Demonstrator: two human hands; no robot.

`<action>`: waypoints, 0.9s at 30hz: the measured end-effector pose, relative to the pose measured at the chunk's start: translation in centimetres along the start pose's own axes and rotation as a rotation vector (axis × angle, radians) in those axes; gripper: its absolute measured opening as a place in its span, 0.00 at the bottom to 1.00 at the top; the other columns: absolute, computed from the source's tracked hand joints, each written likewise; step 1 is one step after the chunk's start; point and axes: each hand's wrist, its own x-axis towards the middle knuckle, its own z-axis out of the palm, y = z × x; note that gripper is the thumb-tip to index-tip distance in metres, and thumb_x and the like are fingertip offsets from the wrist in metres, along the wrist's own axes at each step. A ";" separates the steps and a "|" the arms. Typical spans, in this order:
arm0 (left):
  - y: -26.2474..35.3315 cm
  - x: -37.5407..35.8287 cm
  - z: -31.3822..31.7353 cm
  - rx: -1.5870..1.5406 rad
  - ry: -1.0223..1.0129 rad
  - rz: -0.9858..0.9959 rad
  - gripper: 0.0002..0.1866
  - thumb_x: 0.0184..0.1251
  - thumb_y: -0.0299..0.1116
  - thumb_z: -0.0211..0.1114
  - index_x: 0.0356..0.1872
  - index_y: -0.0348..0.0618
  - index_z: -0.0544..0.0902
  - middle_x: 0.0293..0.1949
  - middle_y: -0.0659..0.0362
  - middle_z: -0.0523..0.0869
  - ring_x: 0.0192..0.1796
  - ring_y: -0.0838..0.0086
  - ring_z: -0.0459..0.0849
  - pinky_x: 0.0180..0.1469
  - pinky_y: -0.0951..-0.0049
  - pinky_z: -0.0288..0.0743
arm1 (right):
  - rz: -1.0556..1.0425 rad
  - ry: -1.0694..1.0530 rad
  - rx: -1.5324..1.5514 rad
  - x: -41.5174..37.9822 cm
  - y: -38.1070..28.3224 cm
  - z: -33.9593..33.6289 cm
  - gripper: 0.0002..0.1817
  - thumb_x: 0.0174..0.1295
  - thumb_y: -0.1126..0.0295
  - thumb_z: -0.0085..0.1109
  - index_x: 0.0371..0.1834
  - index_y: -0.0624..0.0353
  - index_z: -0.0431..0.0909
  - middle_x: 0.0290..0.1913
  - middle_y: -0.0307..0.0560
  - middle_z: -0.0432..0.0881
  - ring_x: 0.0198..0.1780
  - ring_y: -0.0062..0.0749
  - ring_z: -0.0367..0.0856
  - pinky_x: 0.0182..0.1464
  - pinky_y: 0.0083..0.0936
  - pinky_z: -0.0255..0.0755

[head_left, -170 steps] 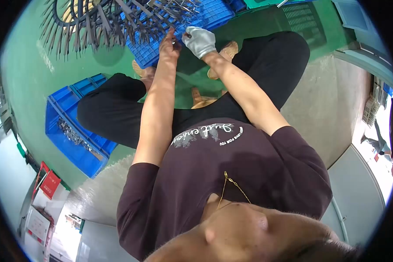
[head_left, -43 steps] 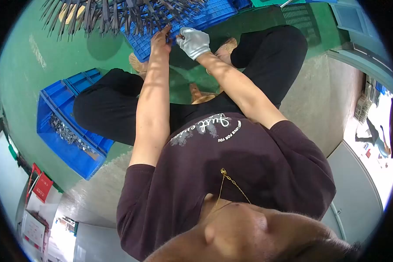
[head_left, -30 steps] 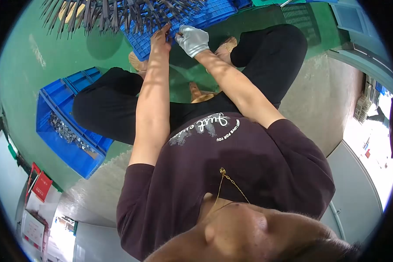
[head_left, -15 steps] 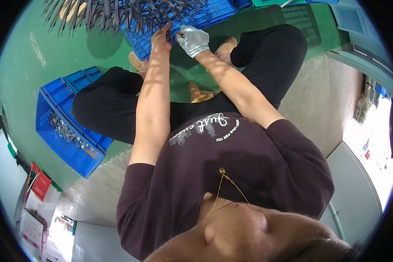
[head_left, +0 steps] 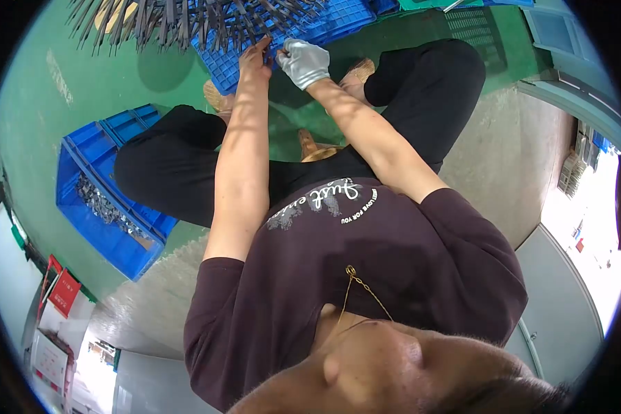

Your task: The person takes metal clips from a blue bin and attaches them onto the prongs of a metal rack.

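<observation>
My left hand [head_left: 255,62] is bare and reaches up to the tips of a thick bundle of long dark strips [head_left: 179,24]. Its fingers are pinched together by the strip ends; what they hold is too small to make out. Just to the right is my right hand [head_left: 303,63], in a pale grey-white glove [head_left: 309,67]. Its fingers are curled closed, and anything inside them is hidden. The hands are close together but apart, over the edge of a blue plastic crate [head_left: 217,72] on which the strips lie.
To the left on the green floor stands a blue bin [head_left: 103,238] holding many small metal pieces [head_left: 107,203]. My bent legs [head_left: 424,96] spread on both sides of the work. A light-blue metal frame [head_left: 566,41] stands at the upper right.
My gloved right hand has shifted very slightly up and to the left. The left hand and the strips look almost the same.
</observation>
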 end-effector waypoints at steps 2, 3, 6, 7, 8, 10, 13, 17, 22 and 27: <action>-0.3 0.9 -0.3 -0.003 -0.019 -0.002 0.11 0.51 0.27 0.76 0.37 0.45 0.88 0.31 0.65 0.81 0.33 0.74 0.75 0.34 0.68 0.65 | 0.010 -0.009 -0.010 0.0 -0.1 0.1 0.13 0.56 0.56 0.63 0.26 0.52 0.80 0.29 0.47 0.84 0.32 0.47 0.84 0.33 0.41 0.76; -0.5 1.3 -0.5 -0.004 -0.028 -0.002 0.11 0.51 0.27 0.76 0.37 0.45 0.88 0.31 0.65 0.81 0.33 0.74 0.75 0.34 0.68 0.65 | 0.011 -0.008 -0.009 0.0 -0.1 0.1 0.12 0.57 0.56 0.63 0.27 0.52 0.80 0.29 0.47 0.84 0.32 0.47 0.84 0.33 0.41 0.76; -0.5 1.4 -0.6 -0.032 -0.033 -0.006 0.10 0.51 0.27 0.76 0.37 0.44 0.88 0.31 0.65 0.81 0.34 0.74 0.75 0.35 0.69 0.65 | 0.013 -0.005 0.000 0.0 -0.1 0.1 0.12 0.57 0.56 0.63 0.27 0.52 0.80 0.29 0.47 0.84 0.33 0.46 0.84 0.33 0.41 0.76; -0.5 1.2 -0.5 -0.026 -0.033 -0.002 0.11 0.50 0.26 0.76 0.37 0.44 0.88 0.31 0.65 0.81 0.35 0.75 0.75 0.35 0.69 0.65 | 0.012 -0.002 0.006 0.1 0.0 0.2 0.12 0.57 0.56 0.63 0.27 0.52 0.80 0.29 0.47 0.84 0.33 0.46 0.84 0.33 0.41 0.76; -0.4 1.1 -0.4 -0.019 -0.033 0.003 0.11 0.50 0.26 0.76 0.37 0.44 0.88 0.31 0.66 0.81 0.35 0.75 0.75 0.35 0.69 0.65 | 0.011 0.000 0.013 0.1 0.0 0.2 0.12 0.57 0.56 0.63 0.28 0.52 0.81 0.29 0.47 0.84 0.33 0.46 0.84 0.33 0.41 0.76; -0.2 0.7 -0.3 -0.008 -0.033 0.005 0.10 0.51 0.27 0.76 0.36 0.45 0.87 0.31 0.65 0.81 0.35 0.75 0.75 0.35 0.69 0.66 | 0.009 0.002 0.013 0.1 0.0 0.1 0.12 0.57 0.56 0.63 0.28 0.52 0.81 0.29 0.47 0.84 0.33 0.46 0.84 0.33 0.41 0.76; -0.1 0.2 -0.4 0.010 -0.021 0.004 0.09 0.54 0.31 0.76 0.34 0.45 0.85 0.30 0.64 0.81 0.34 0.75 0.75 0.34 0.69 0.66 | 0.014 -0.014 0.027 0.2 -0.1 -0.2 0.12 0.57 0.56 0.62 0.28 0.52 0.81 0.30 0.47 0.85 0.33 0.47 0.84 0.34 0.41 0.76; 0.1 -2.1 -0.8 0.033 -0.003 -0.033 0.11 0.64 0.42 0.70 0.30 0.47 0.81 0.30 0.62 0.81 0.31 0.74 0.76 0.32 0.70 0.68 | 0.043 -0.041 0.025 0.0 -0.2 -0.9 0.13 0.58 0.54 0.61 0.31 0.52 0.83 0.32 0.48 0.85 0.35 0.47 0.85 0.36 0.40 0.77; -0.7 -7.5 -2.8 -0.284 -0.034 -0.186 0.33 0.77 0.60 0.40 0.41 0.39 0.82 0.34 0.57 0.82 0.34 0.65 0.81 0.35 0.68 0.76 | 0.092 -0.266 0.039 -1.7 -0.7 -4.1 0.13 0.57 0.55 0.61 0.33 0.52 0.83 0.34 0.49 0.86 0.38 0.49 0.85 0.40 0.41 0.77; 0.0 -11.2 -0.6 -0.284 -0.121 -0.085 0.39 0.78 0.61 0.33 0.52 0.31 0.78 0.45 0.48 0.82 0.42 0.60 0.82 0.46 0.62 0.81 | -0.013 -0.337 0.243 -2.4 -1.5 -8.2 0.13 0.57 0.57 0.62 0.36 0.54 0.84 0.34 0.52 0.86 0.39 0.51 0.84 0.42 0.41 0.77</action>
